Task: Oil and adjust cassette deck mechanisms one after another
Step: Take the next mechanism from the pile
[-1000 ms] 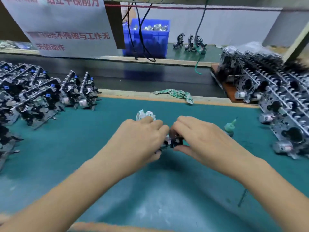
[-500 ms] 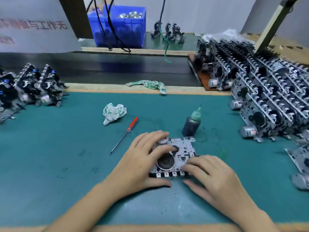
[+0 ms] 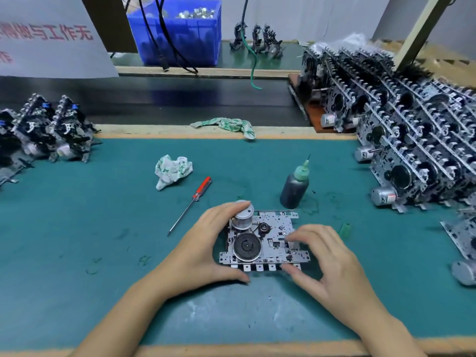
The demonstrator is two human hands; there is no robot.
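Your left hand (image 3: 206,251) is curling round the left edge of the cassette deck mechanism (image 3: 262,240), fingers on its round silver motor (image 3: 243,215), thumb at the near edge. Your right hand (image 3: 327,261) is pinching the right side; half a second ago it was lying flatter across the plate. The perforated metal mechanism is sitting flat on the teal mat (image 3: 103,240), black flywheel up. Beyond: red-handled screwdriver (image 3: 192,202), dark oil bottle (image 3: 295,186) with green nozzle, crumpled rag (image 3: 172,171). Stacked mechanisms (image 3: 412,140) are lining the right.
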